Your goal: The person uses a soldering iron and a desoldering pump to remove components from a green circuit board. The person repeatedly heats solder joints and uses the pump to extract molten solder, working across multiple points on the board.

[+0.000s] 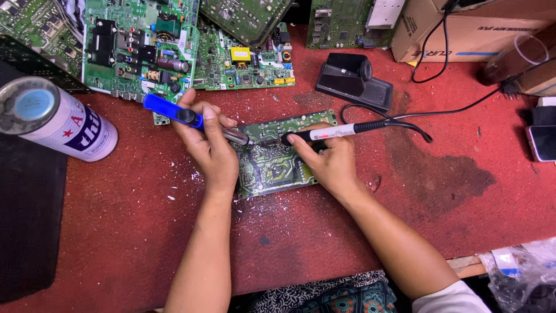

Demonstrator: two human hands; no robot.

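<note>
A green circuit board (272,165) lies solder side up on the red table (127,208). My left hand (208,145) grips a blue-handled desoldering pump (174,113), its metal tip resting on the board's upper part. My right hand (330,162) holds a black and white soldering iron (336,132) like a pen, tip pointing left and meeting the pump's tip over the board. The iron's black cable runs off to the right.
Several green circuit boards (139,46) lie along the far edge. A black iron stand (353,78) sits behind the board. A white spray can (58,119) stands at left, a cardboard box (463,29) at far right, a phone (541,142) at the right edge.
</note>
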